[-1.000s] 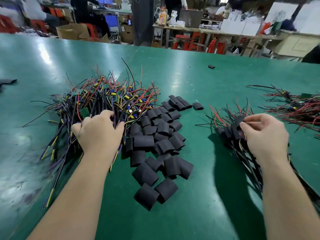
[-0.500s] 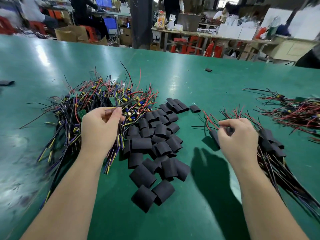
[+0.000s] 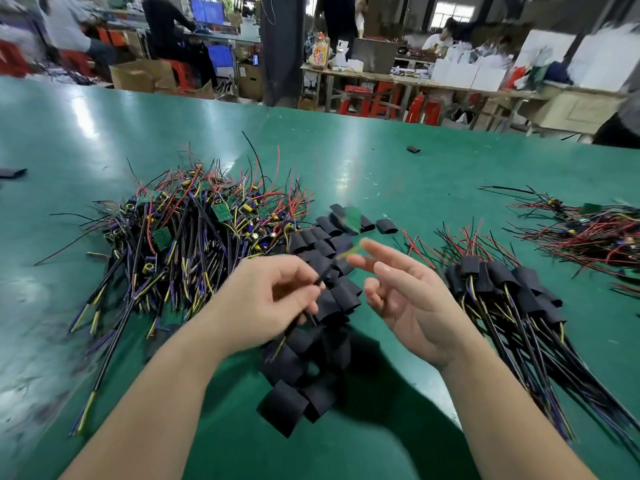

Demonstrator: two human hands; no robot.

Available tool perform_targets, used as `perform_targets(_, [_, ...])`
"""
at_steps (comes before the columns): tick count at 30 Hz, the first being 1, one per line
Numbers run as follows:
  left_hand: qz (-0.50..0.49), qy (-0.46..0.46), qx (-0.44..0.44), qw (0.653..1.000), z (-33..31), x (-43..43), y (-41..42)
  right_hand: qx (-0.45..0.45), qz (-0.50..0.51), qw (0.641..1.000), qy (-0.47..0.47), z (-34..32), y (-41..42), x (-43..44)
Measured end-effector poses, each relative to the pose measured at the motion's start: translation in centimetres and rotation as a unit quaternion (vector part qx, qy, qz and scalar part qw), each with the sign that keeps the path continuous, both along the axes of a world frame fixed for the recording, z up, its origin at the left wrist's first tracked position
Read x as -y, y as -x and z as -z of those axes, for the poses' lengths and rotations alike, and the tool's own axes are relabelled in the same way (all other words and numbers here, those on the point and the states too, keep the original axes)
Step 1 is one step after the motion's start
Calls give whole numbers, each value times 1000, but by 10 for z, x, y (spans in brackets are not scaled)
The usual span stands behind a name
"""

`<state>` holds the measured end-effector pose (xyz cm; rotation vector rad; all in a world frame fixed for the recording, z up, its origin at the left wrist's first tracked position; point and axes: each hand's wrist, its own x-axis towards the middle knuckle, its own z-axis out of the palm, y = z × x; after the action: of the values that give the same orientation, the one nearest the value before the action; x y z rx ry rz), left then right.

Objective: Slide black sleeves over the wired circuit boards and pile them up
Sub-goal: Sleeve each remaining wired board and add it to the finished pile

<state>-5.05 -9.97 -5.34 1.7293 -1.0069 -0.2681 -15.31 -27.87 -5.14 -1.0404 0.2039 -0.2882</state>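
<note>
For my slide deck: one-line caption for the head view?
Left hand grips a wired board above the sleeves; right hand open beside the sleeved pile.

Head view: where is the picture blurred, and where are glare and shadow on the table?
Head view: the wired circuit board that the left hand pinches is smeared by motion; the open right hand is slightly soft; white glare patches lie on the green table far left and centre; a dark shadow lies beneath the hands; the frame's lower left corner is blurred too.
</note>
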Motion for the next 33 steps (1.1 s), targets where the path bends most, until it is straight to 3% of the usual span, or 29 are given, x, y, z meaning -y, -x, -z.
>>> perform_targets(2, [20,-53,47,997,3,2,2,22,7,999,-40,-1,-2,-1])
perform_targets(6, [33,-65,67,995,5,-1,-3,27,46,996,-70,-5,-1,-1])
perform_targets(11, [-20,-32,90,995,7,4,2,8,31,999,-21,-4,-1,-6])
perform_targets(16, [-74,36,280,956,6,14,15,-22,15,999,-17,0,-5,-16])
perform_targets(21, [-77,27,335,939,8,12,12,-36,26,999,15,0,-3,-12])
perform_targets(25, [-77,51,319,943,9,14,15,-44,52,997,37,2,-3,-11])
perform_targets(29, [-114,110,201,967,13,17,18,-29,35,999,-3,1,-2,-9])
perform_targets(33, [-110,137,153,973,13,18,18,-14,20,1000,2,-1,0,-6])
